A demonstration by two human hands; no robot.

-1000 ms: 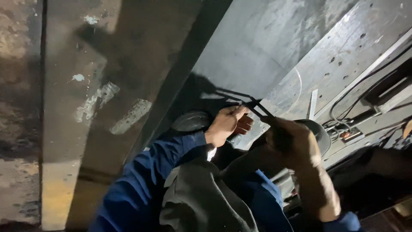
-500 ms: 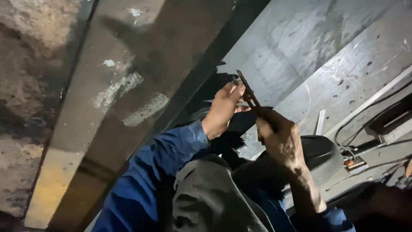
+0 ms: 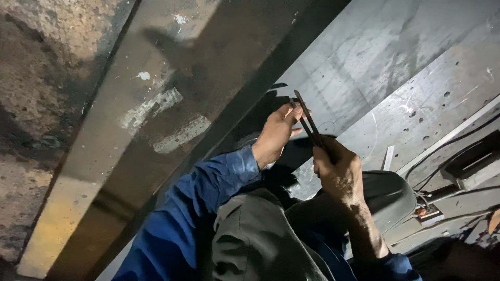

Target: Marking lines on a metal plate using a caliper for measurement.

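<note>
Pliers (image 3: 307, 120), thin and dark, are held up in front of a scratched grey metal panel (image 3: 396, 67), their two slim tips slightly apart. The handles are wrapped by the right hand (image 3: 338, 171), closed into a fist. The tips are met by the left hand (image 3: 276, 132), its fingers curled loosely beside them; whether anything is pinched cannot be told. A blue sleeve (image 3: 198, 218) is worn on the left arm.

— What sort of place is this?
— A rough workshop or industrial site. A heavy steel beam (image 3: 156, 130) runs across, stained and paint-flecked.
— And beside the beam?
— Left, crumbling concrete (image 3: 31, 104); right, scuffed grey metal panels (image 3: 396, 67) with loose cables (image 3: 442, 156).
</note>
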